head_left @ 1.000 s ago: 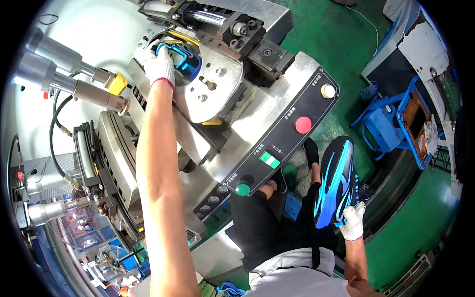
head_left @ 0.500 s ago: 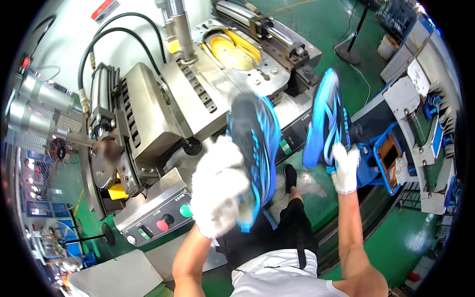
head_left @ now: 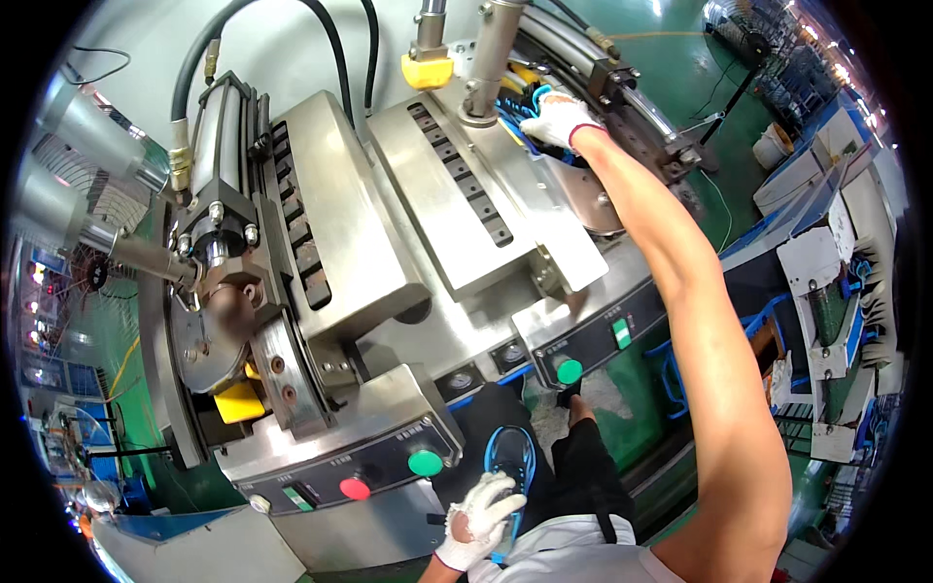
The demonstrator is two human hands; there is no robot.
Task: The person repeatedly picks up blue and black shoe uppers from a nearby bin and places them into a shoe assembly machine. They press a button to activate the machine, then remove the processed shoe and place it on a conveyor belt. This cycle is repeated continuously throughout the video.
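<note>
My right hand (head_left: pixel 562 120) in a white glove reaches up into the machine's far-right station. It is closed on a blue and black shoe (head_left: pixel 515 109), which sits in the mold recess there. The hand and a metal column hide much of that shoe. Low in front of my body, my left hand (head_left: pixel 481 517), gloved too, has its fingers curled over the heel end of a second black and blue shoe (head_left: pixel 511 455). That shoe's toe points away from me. It lies over my lap, beside the machine's front.
A metal pressing machine (head_left: pixel 350 214) spans the left and middle. Its front panels carry a red button (head_left: pixel 355 488) and green buttons (head_left: pixel 425 462). Yellow blocks (head_left: pixel 428 71) hang near the columns. A rack with brushes (head_left: pixel 826 311) stands right, near a blue-framed stool (head_left: pixel 671 379).
My right hand has carried its shoe up and left into the machine's far station. My left hand has dropped toward my lap with the other shoe. The view has shifted toward the machine.
</note>
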